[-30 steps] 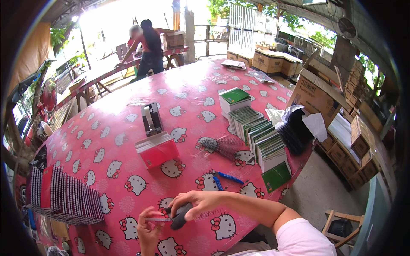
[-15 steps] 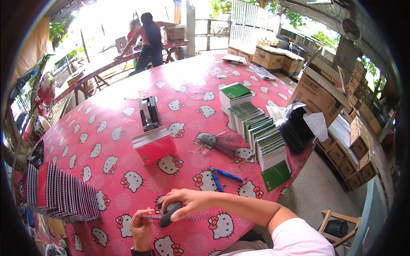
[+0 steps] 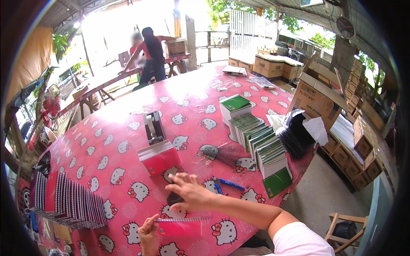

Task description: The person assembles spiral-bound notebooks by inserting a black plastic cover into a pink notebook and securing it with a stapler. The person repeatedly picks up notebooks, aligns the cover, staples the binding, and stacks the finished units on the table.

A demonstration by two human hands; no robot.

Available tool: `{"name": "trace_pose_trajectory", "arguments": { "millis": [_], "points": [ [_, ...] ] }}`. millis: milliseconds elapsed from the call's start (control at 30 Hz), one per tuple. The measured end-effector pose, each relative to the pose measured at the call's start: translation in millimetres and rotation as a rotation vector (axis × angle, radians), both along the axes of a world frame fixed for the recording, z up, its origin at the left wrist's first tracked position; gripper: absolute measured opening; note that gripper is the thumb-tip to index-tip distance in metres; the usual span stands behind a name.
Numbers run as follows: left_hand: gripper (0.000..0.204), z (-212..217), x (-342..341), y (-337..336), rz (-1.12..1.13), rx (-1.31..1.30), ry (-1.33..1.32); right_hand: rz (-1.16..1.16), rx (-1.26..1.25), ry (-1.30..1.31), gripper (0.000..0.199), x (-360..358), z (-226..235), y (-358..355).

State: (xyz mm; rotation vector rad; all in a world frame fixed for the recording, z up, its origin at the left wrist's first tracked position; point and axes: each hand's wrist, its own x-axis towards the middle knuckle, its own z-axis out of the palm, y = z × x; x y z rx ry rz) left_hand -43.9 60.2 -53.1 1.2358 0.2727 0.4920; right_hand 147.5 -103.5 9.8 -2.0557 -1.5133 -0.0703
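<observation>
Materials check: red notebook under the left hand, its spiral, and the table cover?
Red notebook: likely card or coated paper cover, flat matte red, with the left hand at its edge. Spiral binding: looks like thin metal wire, pale glinting coils, though plastic is possible. Table cover: probably vinyl or oilcloth, a smooth printed pink sheet with slight sheen.
</observation>
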Motion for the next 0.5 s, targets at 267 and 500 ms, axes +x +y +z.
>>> {"name": "trace_pose_trajectory", "arguments": {
  "millis": [267, 500],
  "points": [
    [0.018, 49, -1, -31, 0.121, -0.003, -0.129, 0.279, 0.335, 0.31, 0.024, -56, 22, 0],
    [0.013, 65, -7, -38, 0.194, 0.02, -0.1, 0.292, 0.423, 0.367, 0.018, -67, 31, 0]
  ]
}}
